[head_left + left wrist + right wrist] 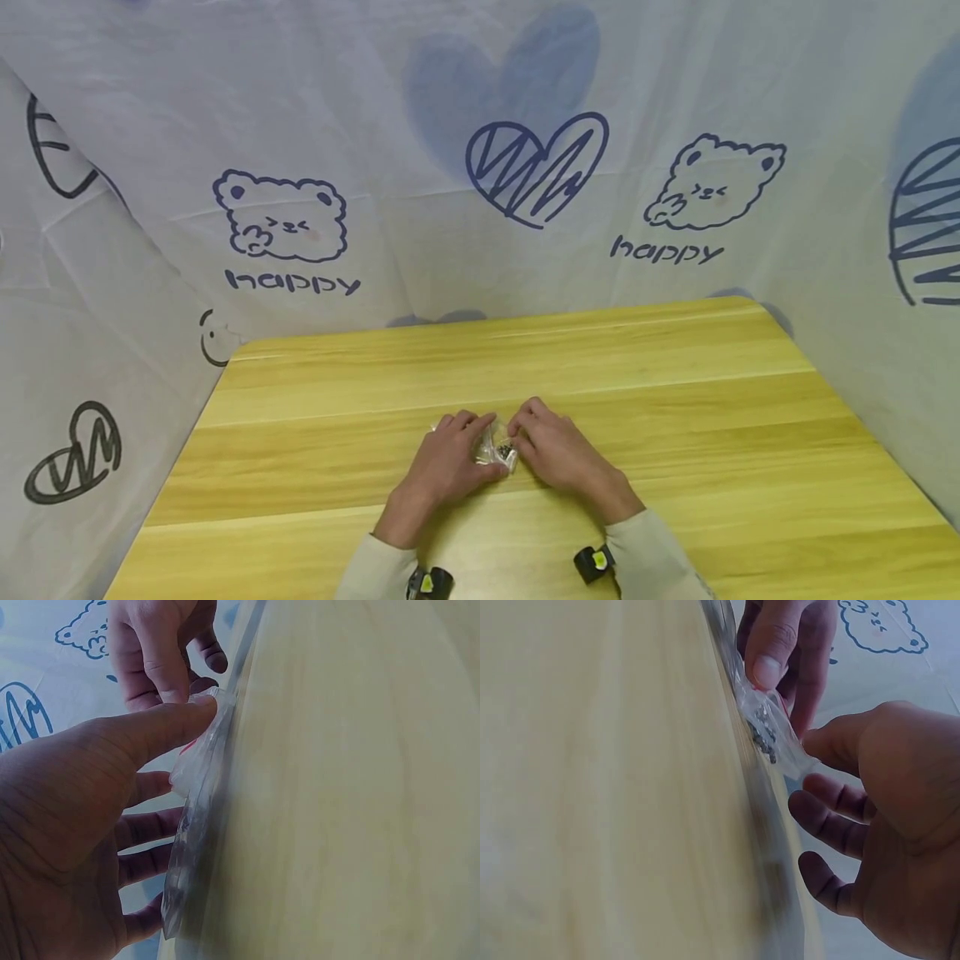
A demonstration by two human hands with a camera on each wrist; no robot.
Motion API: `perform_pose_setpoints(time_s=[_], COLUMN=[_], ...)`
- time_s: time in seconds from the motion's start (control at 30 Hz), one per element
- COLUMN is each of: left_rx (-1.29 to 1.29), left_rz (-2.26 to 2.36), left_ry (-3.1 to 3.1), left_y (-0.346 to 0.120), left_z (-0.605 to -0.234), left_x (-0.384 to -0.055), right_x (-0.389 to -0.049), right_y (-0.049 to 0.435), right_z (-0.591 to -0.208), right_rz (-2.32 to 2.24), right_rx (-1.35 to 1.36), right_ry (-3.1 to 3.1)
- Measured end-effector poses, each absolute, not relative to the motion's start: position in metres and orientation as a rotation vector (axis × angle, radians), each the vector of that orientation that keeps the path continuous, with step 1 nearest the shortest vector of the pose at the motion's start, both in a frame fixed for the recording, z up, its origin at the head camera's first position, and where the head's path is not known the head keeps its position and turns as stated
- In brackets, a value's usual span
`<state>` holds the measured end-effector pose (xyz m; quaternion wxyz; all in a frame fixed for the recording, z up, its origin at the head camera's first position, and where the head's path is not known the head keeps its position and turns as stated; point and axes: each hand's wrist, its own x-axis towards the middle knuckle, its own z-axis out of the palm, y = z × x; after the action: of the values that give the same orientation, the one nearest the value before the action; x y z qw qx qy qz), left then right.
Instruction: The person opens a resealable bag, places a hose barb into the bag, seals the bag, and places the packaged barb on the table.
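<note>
A small clear plastic bag [487, 454] lies on the wooden table between the two hands. Small dark metal-looking pieces [763, 739] show inside it; their exact kind cannot be made out. My left hand [450, 460] holds the bag from the left, its thumb across the near edge and its fingers spread along the far side. With thumb and index finger, my right hand [561, 450] pinches the bag's right edge, while its other fingers stay loosely bent. A red line [187, 746] runs along part of the bag in the left wrist view.
The yellow wood-grain table [300, 467] extends around both hands. White cloth [420, 250] printed with hearts and bears hangs behind the table and along its sides. Each wrist carries a small black camera [592, 564] near the sleeve.
</note>
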<state>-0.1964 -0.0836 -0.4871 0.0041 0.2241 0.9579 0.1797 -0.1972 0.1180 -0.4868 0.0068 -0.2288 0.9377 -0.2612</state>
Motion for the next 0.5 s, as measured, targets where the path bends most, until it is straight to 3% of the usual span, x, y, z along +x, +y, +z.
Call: perform_pose_setpoints(time_s=[0.5], left_rx=[0.659], left_rz=[0.634], left_ry=[2.944], left_y=[-0.0849], left_z=[-0.4842], left_x=[-0.1981], right_x=[-0.2044], right_y=[0.1263], right_z=[-0.4860], right_rz=[-0.899], right_rx=[-0.572], right_ry=[2.851])
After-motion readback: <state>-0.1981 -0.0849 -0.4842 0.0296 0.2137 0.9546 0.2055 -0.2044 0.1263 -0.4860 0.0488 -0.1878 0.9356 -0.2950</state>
